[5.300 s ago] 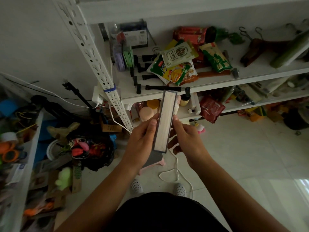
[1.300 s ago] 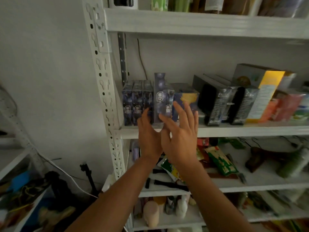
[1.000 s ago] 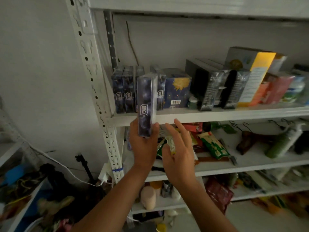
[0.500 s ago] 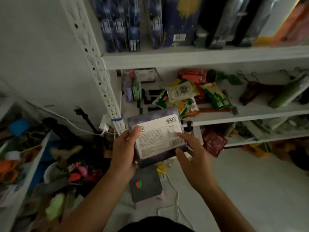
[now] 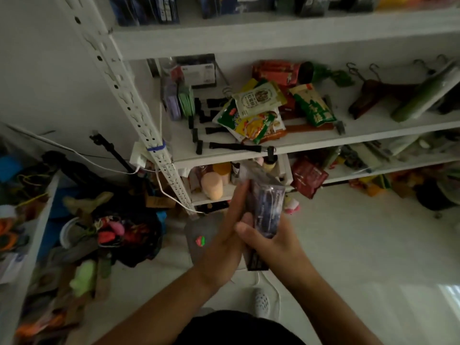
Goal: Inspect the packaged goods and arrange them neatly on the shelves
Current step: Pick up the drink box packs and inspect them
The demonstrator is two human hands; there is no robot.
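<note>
Fingers [image 5: 240, 195] of our left hand [image 5: 221, 241] lie flat against the box [image 5: 267, 202]; our right hand [image 5: 273, 245] grips it. Inspection underway, we judge; a place on the shelf [image 5: 273, 38] above them is pending.

You won't make out a single word here. The dark box [image 5: 267, 210] you hold has faint pale marks on its glossy face, all blurred. The cream pouch [image 5: 257, 98], on top of the snack pile on the middle shelf [image 5: 323, 145], carries a round emblem and characters too small to read. The white label on the black box [image 5: 198, 74] at that shelf's back left corner is also illegible.
</note>
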